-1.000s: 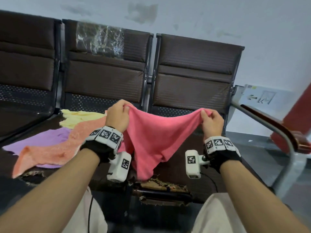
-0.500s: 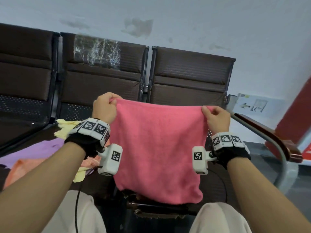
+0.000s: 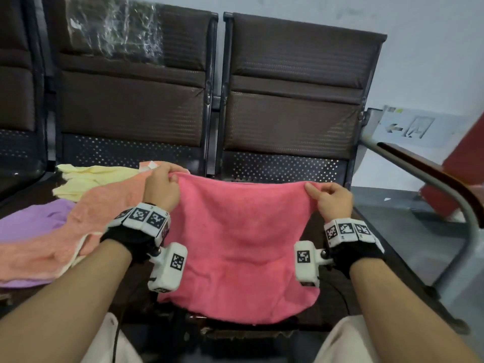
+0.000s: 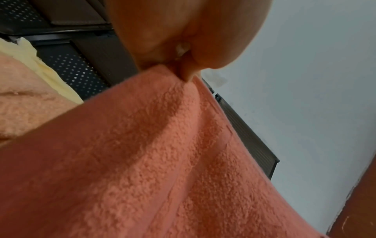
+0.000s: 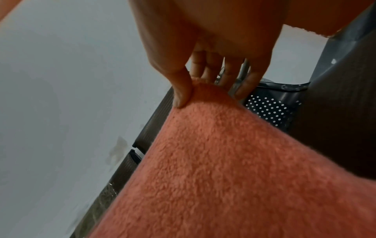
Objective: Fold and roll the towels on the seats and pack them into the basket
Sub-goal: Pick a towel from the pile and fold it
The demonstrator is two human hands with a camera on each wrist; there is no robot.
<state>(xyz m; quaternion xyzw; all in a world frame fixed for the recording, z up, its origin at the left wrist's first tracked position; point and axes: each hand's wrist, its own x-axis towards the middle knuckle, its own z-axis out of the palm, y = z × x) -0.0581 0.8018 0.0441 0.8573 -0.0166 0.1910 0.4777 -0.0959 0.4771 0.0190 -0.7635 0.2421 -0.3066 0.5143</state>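
Pink terry cloth filled the middle of the head view: the pink towel (image 3: pixel 243 247) hung spread between my two hands, its lower edge draping toward the front lip of the seat (image 3: pixel 387 247). My left hand (image 3: pixel 161 188) was curled round the top corner at centre left; my right hand (image 3: pixel 331 200) pinched the opposite corner at centre right, thumb against the cloth and fingertips (image 5: pixel 243 90) behind it.

To the left of the frame lay a peach towel (image 3: pixel 78 231), a purple towel (image 3: pixel 34 221) under it and a yellow towel (image 3: pixel 89 176) at the back.

What could go wrong, as I judged it: the top edge sagged between my grips, so laying it down slack might trap a crease — and the low hem could catch on the torn seat edge below or slide off it.

The basket was nowhere in view. My left fingertips were buried in the fold, and the left wrist view showed mostly cloth — the far side of the towel stayed hidden.
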